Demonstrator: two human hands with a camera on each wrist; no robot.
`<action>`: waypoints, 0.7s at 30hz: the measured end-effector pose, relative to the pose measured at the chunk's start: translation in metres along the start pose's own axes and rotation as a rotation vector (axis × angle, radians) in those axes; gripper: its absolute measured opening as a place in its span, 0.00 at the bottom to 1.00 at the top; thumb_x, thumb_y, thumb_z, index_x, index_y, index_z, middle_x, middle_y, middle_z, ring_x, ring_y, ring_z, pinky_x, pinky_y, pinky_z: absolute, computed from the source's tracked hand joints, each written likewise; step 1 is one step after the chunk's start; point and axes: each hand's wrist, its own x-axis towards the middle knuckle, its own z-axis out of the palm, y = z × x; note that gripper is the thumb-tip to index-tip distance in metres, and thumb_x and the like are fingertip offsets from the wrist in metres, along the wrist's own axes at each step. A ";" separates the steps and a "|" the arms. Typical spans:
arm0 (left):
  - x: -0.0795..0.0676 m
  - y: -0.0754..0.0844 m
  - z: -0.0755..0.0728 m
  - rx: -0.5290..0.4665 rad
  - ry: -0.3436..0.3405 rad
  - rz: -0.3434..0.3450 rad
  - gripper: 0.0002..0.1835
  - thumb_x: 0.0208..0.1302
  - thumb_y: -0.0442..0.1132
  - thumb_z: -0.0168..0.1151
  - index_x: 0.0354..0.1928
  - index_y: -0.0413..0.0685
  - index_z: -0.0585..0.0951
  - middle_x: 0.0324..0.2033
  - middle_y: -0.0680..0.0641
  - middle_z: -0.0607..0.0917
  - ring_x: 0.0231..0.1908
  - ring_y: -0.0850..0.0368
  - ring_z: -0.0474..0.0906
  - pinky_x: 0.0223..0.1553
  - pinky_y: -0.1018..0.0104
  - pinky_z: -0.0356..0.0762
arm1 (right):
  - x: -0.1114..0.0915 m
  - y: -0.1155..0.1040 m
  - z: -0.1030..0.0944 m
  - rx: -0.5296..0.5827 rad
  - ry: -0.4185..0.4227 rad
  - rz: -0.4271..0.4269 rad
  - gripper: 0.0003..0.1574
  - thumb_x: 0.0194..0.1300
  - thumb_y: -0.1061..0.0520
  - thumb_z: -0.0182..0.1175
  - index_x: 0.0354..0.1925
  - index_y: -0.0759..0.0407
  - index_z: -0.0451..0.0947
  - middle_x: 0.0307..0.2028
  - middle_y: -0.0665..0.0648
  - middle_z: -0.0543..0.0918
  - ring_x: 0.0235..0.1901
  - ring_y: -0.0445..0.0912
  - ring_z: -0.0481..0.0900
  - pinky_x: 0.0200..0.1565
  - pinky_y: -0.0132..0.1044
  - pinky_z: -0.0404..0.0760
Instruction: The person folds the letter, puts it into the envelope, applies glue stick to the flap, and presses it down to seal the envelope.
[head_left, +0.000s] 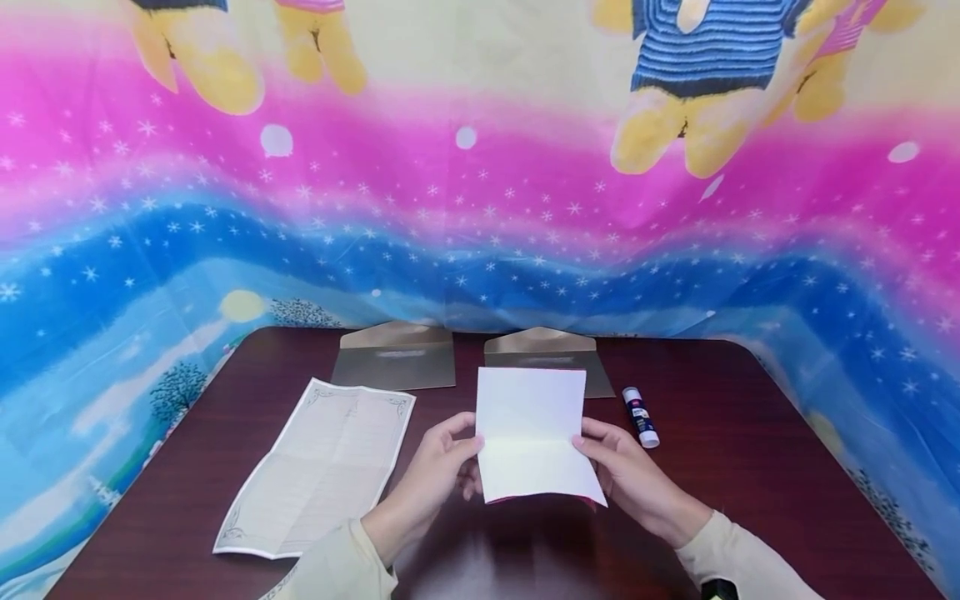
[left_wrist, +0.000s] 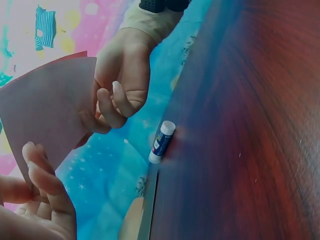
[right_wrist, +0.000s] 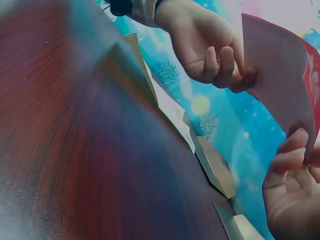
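A white card (head_left: 531,433) with a crease across its middle is held up over the table, red showing along its lower edge. My left hand (head_left: 435,467) pinches its left side, thumb on the white face and fingers behind. On the opposite side, my right hand (head_left: 637,475) pinches it the same way. From the right wrist view, a red layer with a pale pattern (right_wrist: 314,75) shows along the card (right_wrist: 277,70). Left of the hands lies a creased paper sheet (head_left: 330,467) with ornamental corners. A glue stick (head_left: 640,417), capped in white, lies beyond the right hand.
Two brown envelopes with raised flaps lie at the table's back edge, the left envelope (head_left: 393,367) and the right envelope (head_left: 600,375), partly behind the card. A colourful printed cloth (head_left: 450,192) hangs around the dark wooden table (head_left: 750,433).
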 end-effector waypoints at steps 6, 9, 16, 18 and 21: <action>0.000 0.000 0.001 -0.130 -0.032 -0.045 0.15 0.74 0.33 0.50 0.57 0.35 0.73 0.25 0.55 0.83 0.19 0.64 0.74 0.22 0.74 0.70 | -0.006 -0.003 -0.004 0.140 -0.012 0.012 0.15 0.80 0.57 0.49 0.50 0.47 0.83 0.45 0.42 0.87 0.43 0.33 0.83 0.44 0.26 0.82; 0.000 -0.001 0.002 -0.165 -0.036 -0.063 0.12 0.73 0.33 0.50 0.54 0.37 0.76 0.26 0.55 0.82 0.18 0.64 0.74 0.22 0.75 0.70 | -0.009 -0.004 -0.007 0.154 -0.053 -0.001 0.19 0.80 0.56 0.47 0.51 0.44 0.85 0.46 0.41 0.87 0.36 0.34 0.81 0.36 0.26 0.79; -0.003 0.000 -0.001 -0.139 -0.022 -0.063 0.13 0.71 0.32 0.50 0.46 0.46 0.85 0.30 0.53 0.84 0.21 0.62 0.74 0.23 0.74 0.71 | -0.010 -0.008 -0.009 0.133 -0.108 0.005 0.27 0.83 0.49 0.36 0.56 0.45 0.83 0.51 0.43 0.83 0.42 0.37 0.78 0.40 0.28 0.77; -0.003 0.000 -0.001 -0.137 -0.022 -0.063 0.14 0.70 0.32 0.49 0.44 0.44 0.85 0.31 0.53 0.85 0.22 0.62 0.75 0.23 0.74 0.72 | -0.010 -0.009 -0.009 0.112 -0.105 0.017 0.31 0.84 0.44 0.32 0.57 0.47 0.83 0.51 0.44 0.83 0.45 0.38 0.79 0.44 0.30 0.78; -0.004 0.001 -0.001 -0.118 -0.025 -0.061 0.16 0.70 0.35 0.48 0.45 0.37 0.85 0.29 0.52 0.87 0.23 0.61 0.77 0.24 0.73 0.74 | -0.008 -0.010 -0.008 0.013 -0.076 0.022 0.27 0.83 0.44 0.37 0.55 0.49 0.82 0.49 0.46 0.85 0.44 0.38 0.82 0.46 0.31 0.81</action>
